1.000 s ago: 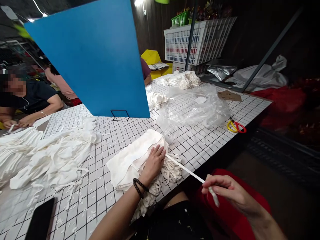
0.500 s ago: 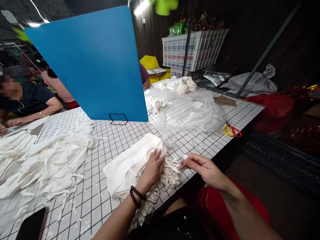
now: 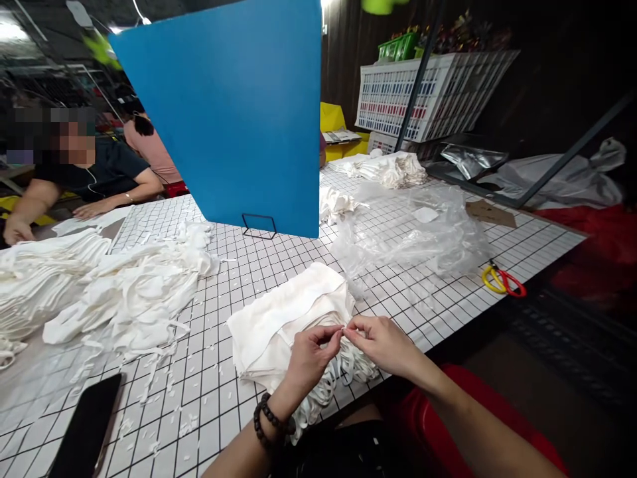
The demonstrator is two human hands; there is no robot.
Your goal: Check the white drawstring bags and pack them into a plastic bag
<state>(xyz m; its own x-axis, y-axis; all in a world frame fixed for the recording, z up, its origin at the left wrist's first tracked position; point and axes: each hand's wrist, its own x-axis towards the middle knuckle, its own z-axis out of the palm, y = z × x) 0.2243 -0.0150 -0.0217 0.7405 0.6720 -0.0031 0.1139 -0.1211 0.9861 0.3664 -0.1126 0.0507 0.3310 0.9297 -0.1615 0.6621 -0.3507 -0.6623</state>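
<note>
Over the near edge of a stack of white cloth pieces (image 3: 293, 299), both hands meet at the fingertips. My left hand (image 3: 311, 355) pinches with thumb and forefinger, a dark bead bracelet on its wrist. Opposite it, my right hand (image 3: 383, 342) also pinches. Whatever sits between the fingertips is tiny, whitish and mostly hidden, so I cannot name it. Thin white straps (image 3: 343, 375) hang in loops from the stack beneath both hands, towards the table's front edge.
A blue board (image 3: 233, 119) stands upright behind the stack. Red-and-yellow-handled scissors (image 3: 502, 279) and clear plastic bags (image 3: 423, 232) lie right. Leftward are a phone (image 3: 89, 425), heaped white cloth (image 3: 144, 292) and scattered white bits. A co-worker (image 3: 107, 169) sits far left.
My left hand has lifted off the flat cloth and closed into a pinch. My right hand, earlier holding a small white piece, has come left to meet it. The view has swung left.
</note>
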